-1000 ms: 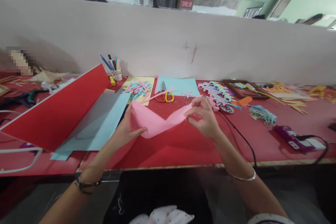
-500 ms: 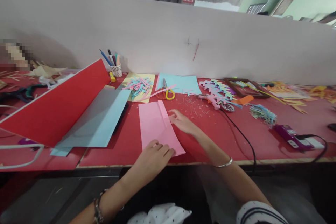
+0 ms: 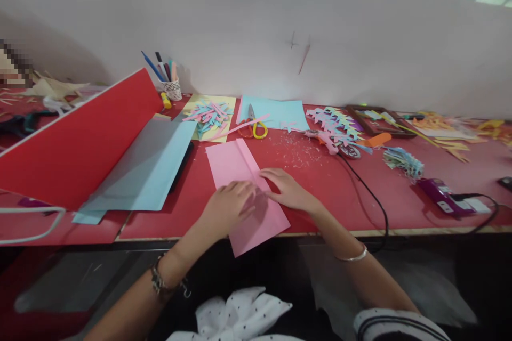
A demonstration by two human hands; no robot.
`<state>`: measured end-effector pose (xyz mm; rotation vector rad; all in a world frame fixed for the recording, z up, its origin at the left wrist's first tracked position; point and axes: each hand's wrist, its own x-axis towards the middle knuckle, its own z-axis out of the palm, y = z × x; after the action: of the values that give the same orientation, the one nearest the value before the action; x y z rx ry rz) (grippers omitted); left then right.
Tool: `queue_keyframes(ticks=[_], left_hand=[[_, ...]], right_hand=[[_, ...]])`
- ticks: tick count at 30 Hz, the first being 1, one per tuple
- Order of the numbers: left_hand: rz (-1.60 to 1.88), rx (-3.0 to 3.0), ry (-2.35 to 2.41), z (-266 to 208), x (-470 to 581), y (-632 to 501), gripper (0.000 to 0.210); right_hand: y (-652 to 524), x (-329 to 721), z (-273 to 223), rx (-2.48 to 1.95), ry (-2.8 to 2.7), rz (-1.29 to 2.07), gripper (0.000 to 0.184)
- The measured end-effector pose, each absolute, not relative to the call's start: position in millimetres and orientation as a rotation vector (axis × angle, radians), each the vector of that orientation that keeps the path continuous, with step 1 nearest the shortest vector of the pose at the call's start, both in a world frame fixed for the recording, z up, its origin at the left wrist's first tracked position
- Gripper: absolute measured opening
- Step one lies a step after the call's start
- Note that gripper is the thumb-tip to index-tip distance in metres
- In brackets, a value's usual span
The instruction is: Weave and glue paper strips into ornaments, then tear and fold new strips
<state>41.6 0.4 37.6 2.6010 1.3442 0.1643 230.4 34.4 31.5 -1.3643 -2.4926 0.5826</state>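
Pink oblong folded paper (image 3: 232,164), left hand (image 3: 229,205), grip unclear, right hand (image 3: 288,189), grip loosely parted

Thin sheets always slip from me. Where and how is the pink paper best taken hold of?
Probably by the near corner of the pink paper, from the person's side, pinching top and underside. The sheet looks mostly flat on the red table, but that corner appears to jut past the front edge, leaving its underside reachable.

We held our left hand (image 3: 232,205) over the pink sheet (image 3: 228,159) and our right hand (image 3: 290,191) at its right edge; beyond the sheet we saw scissors (image 3: 260,129), left of it blue paper (image 3: 148,170).
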Motion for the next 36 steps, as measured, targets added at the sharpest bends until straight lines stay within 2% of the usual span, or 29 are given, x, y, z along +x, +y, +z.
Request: queue_keyframes(ticks=[2,4,9,14,18,25,30,36], left_hand=[[0.131,2.649,1.333,29,39,13,0.052],[0.067,2.663,1.333,22,39,22,0.057],[-0.065,2.609,1.375,17,42,26,0.058],[-0.089,2.593,1.390,21,43,25,0.058],[-0.088,2.598,1.397,19,42,26,0.058],[-0.088,2.583,1.373,16,39,29,0.057],[-0.091,2.571,1.376,17,40,28,0.057],[-0.082,2.610,1.387,16,39,28,0.056]], right_hand=[[26,235,26,-1.414,-2.576,0.501,0.048],[18,234,22,-1.489,-2.617,0.420,0.050],[-3,235,21,-1.598,-2.687,0.341,0.056],[-33,251,25,-1.611,-2.753,0.392,0.066],[-52,257,19,-1.629,-2.778,0.303,0.070],[-55,262,19,-1.468,-2.826,0.223,0.054],[-54,269,21,-1.346,-2.787,0.358,0.039],[-53,275,23,-1.270,-2.718,0.570,0.033]])
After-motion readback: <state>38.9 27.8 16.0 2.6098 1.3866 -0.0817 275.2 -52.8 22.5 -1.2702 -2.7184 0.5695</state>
